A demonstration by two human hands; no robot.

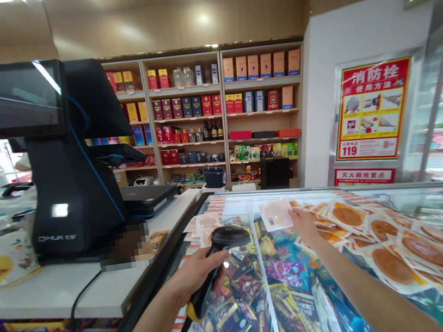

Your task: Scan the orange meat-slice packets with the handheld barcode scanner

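Scanner (pixel 228 236) clamped in my left hand (pixel 200 270), packet (pixel 275 215) pinched in my right hand (pixel 304 226), I hold them apart above snacks (pixel 288 272)!

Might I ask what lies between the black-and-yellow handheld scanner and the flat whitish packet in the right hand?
In the head view, a narrow white divider shows between scanner and packet, with colourful shiny wrapped packs either side.

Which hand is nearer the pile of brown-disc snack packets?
Right. The right hand, holding a pale packet, is beside the pile; the left hand, gripping the scanner, is farther away, left of the white divider.
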